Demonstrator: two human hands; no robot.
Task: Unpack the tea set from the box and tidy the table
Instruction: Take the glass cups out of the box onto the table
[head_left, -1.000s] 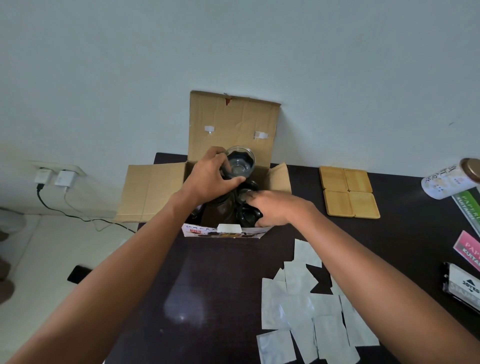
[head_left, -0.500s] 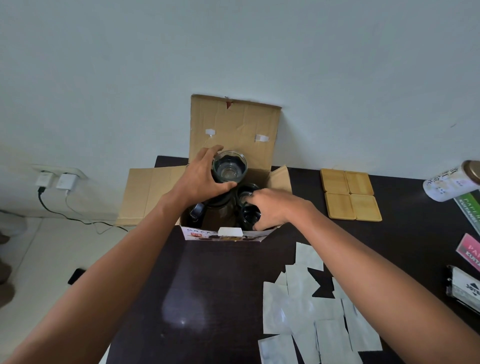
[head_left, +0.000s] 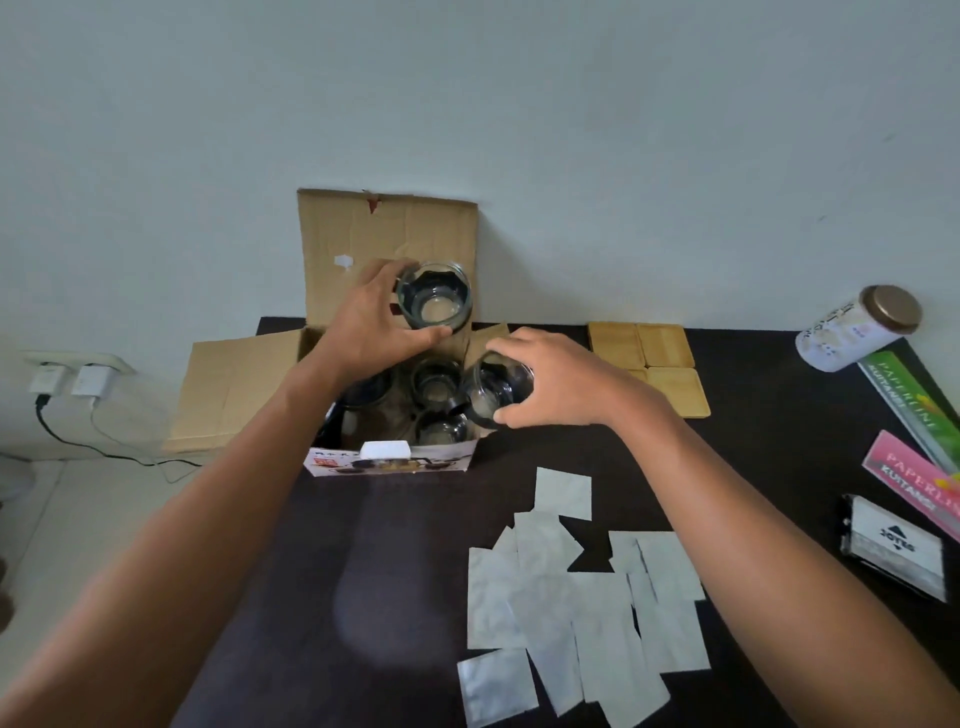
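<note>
An open cardboard box (head_left: 244, 384) stands at the far edge of the dark table (head_left: 395, 571), flaps spread, back flap against the wall. My left hand (head_left: 371, 322) grips a clear glass cup (head_left: 434, 299), held above the box. My right hand (head_left: 558, 382) grips a second glass cup (head_left: 491, 395), tilted at the box's right rim. More glass pieces (head_left: 436, 384) sit inside the box, partly hidden by my arms.
Four wooden coasters (head_left: 652, 364) lie right of the box. Several silver sachets (head_left: 582, 608) are scattered at front centre. A tin with a brown lid (head_left: 860, 330), two paper packs (head_left: 914, 441) and a dark packet (head_left: 893, 543) sit at the right edge. Chargers and cable (head_left: 67, 384) are on the left wall.
Both hands have risen out of the box. The left lifted its glass higher above the box; the right drew a second glass up to the right rim.
</note>
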